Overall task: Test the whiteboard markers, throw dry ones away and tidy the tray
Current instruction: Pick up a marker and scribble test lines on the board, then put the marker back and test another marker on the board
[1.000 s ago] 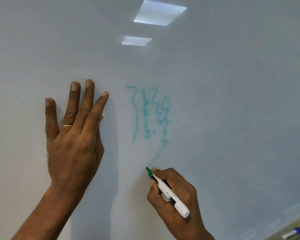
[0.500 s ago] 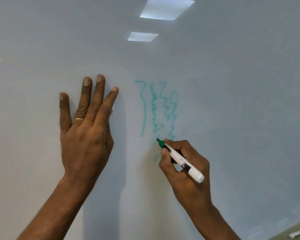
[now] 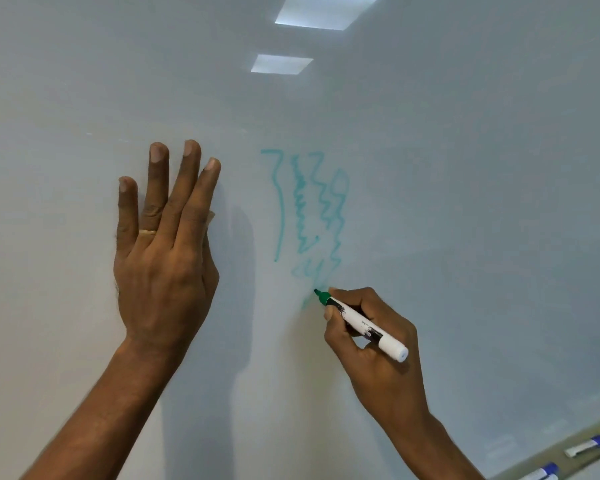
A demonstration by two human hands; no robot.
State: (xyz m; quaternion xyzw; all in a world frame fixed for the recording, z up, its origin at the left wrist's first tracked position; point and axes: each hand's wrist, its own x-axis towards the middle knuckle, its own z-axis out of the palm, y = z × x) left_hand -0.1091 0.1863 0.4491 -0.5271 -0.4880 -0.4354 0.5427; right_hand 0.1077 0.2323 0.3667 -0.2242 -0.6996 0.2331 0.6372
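My right hand point(image 3: 371, 337) grips a white whiteboard marker point(image 3: 362, 323) with a green tip, and the tip touches the whiteboard point(image 3: 465, 168) at the bottom of the green squiggles point(image 3: 309, 209). The squiggles are teal-green and pale in places. My left hand point(image 3: 163, 244) presses flat against the board, fingers straight and pointing up, to the left of the squiggles. A gold ring sits on one finger of that hand.
The marker tray point(image 3: 568, 462) runs along the board's lower right corner. On it lie white markers with blue caps point(image 3: 589, 445) and another blue-capped marker point(image 3: 542, 474) at the bottom edge. Ceiling lights reflect high on the board.
The right hand came up from the low end of the stroke to the squiggles, then drew a small extra scribble at their bottom. The left hand stays flat on the board.
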